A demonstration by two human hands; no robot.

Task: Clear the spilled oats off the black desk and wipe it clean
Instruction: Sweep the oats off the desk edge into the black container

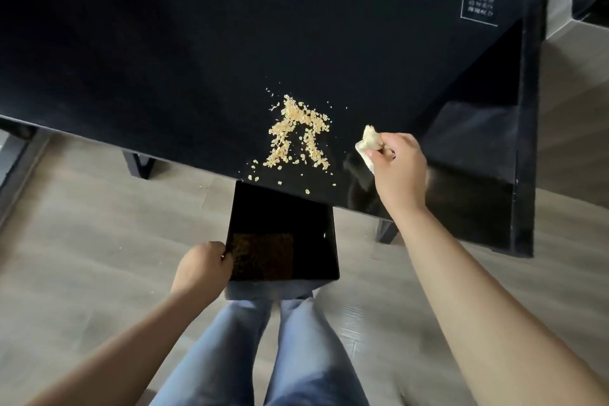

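White-outlined square label (pixel 480 6) printed on the far right corner of the black desk (pixel 197 43), three short lines of white characters inside it, too blurred to read

Scattered pale oat flakes (pixel 298 132) lie near the front edge of the glossy black worktop (pixel 164 59). Just right of them is a crumpled pale cloth (pixel 370 140), held in the right hand (pixel 398 165). Below that edge, the left hand (pixel 202 265) grips the left rim of an open square black bin (pixel 316 224).
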